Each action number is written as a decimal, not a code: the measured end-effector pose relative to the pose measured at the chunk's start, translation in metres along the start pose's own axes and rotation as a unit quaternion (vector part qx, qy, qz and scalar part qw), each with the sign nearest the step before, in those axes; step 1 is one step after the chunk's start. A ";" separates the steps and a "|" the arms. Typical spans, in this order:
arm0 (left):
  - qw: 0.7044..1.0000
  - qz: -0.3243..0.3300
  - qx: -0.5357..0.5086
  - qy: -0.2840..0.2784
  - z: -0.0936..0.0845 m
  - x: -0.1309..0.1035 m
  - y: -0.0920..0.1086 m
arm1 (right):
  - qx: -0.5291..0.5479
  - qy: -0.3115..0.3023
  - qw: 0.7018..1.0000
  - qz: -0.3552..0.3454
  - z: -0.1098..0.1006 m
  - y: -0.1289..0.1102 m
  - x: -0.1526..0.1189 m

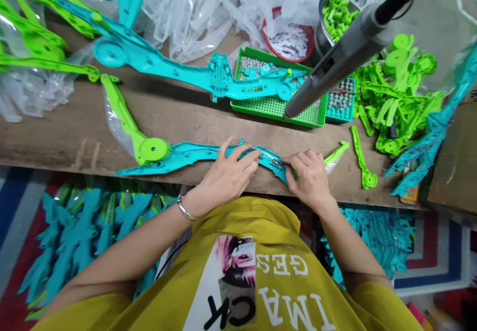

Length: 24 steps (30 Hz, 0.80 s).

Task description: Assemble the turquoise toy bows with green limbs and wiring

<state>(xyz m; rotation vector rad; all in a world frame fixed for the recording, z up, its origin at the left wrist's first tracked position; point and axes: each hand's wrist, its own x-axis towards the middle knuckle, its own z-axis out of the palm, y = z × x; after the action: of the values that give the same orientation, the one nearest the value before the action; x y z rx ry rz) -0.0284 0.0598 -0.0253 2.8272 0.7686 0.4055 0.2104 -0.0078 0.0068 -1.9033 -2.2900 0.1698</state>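
Note:
A long turquoise toy bow half-shell (186, 153) lies along the bench's near edge, open side up, with thin wires and small metal parts inside. A lime-green limb with a round wheel (152, 149) sits at its left end. My left hand (233, 169) is over the shell's middle, several fingers spread across it and the index fingertip by the wires; its thumb is hidden. At the right end my right hand (309, 177) is closed, thumb and fingers pinching the shell's edge by the wiring. Past this hand a green limb piece (337, 154) sticks out.
A grey electric screwdriver (331, 62) hangs over a green tray (276, 115) of screws. Another turquoise shell (167, 75) rests across the tray. Green parts (398, 92) are heaped at right, beside a turquoise basket (341, 117) of small metal pieces. Turquoise shells (74, 236) are stacked below the bench.

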 end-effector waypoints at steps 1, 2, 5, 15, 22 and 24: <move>1.000 -0.001 0.001 -0.002 0.000 0.000 0.000 | -0.004 0.004 1.000 -0.006 0.001 0.000 -0.001; 1.000 -0.003 0.001 -0.005 0.000 0.001 0.001 | -0.010 0.008 1.000 -0.009 0.003 0.000 -0.002; 1.000 -0.013 -0.009 -0.015 0.000 0.001 0.001 | -0.024 0.035 0.999 -0.016 0.006 0.002 -0.005; 0.999 -0.022 -0.018 -0.024 0.001 0.002 0.003 | -0.016 0.069 0.997 -0.022 0.008 0.002 -0.014; 0.998 -0.035 -0.041 -0.021 0.002 0.001 0.004 | 0.002 0.036 0.999 -0.006 0.008 0.003 -0.018; 0.998 -0.039 -0.043 -0.021 0.002 0.001 0.004 | -0.002 0.042 0.999 -0.007 0.009 0.003 -0.018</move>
<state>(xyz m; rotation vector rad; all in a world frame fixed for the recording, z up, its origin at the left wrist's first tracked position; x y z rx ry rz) -0.0248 0.0567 -0.0260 2.7065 0.8297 0.3572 0.2148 -0.0253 -0.0033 -1.8587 -2.2513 0.0810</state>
